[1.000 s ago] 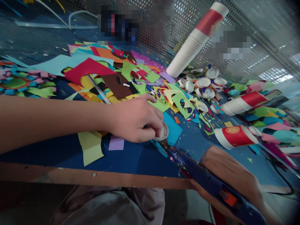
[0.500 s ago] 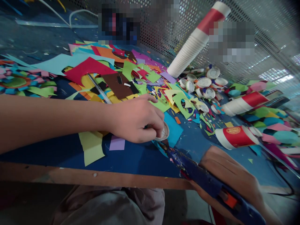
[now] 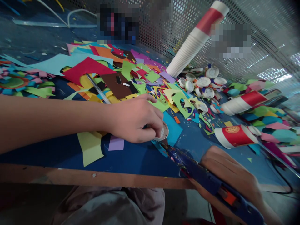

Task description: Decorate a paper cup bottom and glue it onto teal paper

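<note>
My left hand (image 3: 140,120) has its fingers bent onto a small round white disc (image 3: 164,131), like a cup bottom, holding it over a sheet of blue paper (image 3: 172,127). In my right hand (image 3: 231,168) is a dark blue glue gun (image 3: 199,172) with an orange part near its rear. The gun's tip touches or nearly touches the lower edge of the disc. My left fingertips are partly hidden behind the knuckles.
Coloured paper scraps (image 3: 119,86) and a pen (image 3: 97,87) lie behind my left arm. A tall stack of paper cups (image 3: 189,47) leans at the back, near several cup bottoms (image 3: 203,82). A red and white cup (image 3: 234,136) lies on the right of the blue table (image 3: 133,162).
The whole view has shifted very slightly to the left. Both hands, the disc and the glue gun stay in nearly the same places relative to each other.
</note>
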`<state>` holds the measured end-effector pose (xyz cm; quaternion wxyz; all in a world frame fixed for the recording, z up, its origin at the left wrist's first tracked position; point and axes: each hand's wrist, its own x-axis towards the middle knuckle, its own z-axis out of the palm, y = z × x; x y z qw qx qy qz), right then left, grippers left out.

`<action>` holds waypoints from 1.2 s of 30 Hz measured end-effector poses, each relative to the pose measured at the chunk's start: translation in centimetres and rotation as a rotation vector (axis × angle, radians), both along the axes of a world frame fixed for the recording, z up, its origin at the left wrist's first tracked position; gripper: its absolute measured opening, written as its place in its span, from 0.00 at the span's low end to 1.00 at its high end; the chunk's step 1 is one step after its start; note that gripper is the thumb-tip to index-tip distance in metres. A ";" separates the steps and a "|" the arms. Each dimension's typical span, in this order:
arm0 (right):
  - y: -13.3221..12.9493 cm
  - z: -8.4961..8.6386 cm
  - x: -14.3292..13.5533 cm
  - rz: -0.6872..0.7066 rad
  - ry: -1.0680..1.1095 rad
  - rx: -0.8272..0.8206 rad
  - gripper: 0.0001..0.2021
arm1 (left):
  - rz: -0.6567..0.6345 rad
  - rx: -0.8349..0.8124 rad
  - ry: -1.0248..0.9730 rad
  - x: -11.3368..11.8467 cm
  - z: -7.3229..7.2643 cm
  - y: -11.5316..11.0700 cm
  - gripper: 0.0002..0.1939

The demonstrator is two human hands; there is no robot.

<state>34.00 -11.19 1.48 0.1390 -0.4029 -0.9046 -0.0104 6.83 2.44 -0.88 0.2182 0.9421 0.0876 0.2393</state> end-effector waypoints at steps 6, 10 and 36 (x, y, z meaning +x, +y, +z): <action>-0.1 0.0 0.2 0.021 -0.013 -0.025 0.08 | 0.011 -0.003 0.009 0.1 0.1 -0.1 0.14; -0.1 -0.1 0.2 0.009 0.048 -0.026 0.10 | 0.016 0.004 0.003 0.0 0.1 -0.1 0.15; 0.3 2.5 0.7 -0.072 0.374 -0.003 0.19 | 0.000 -0.092 -0.017 0.0 0.3 -0.2 0.17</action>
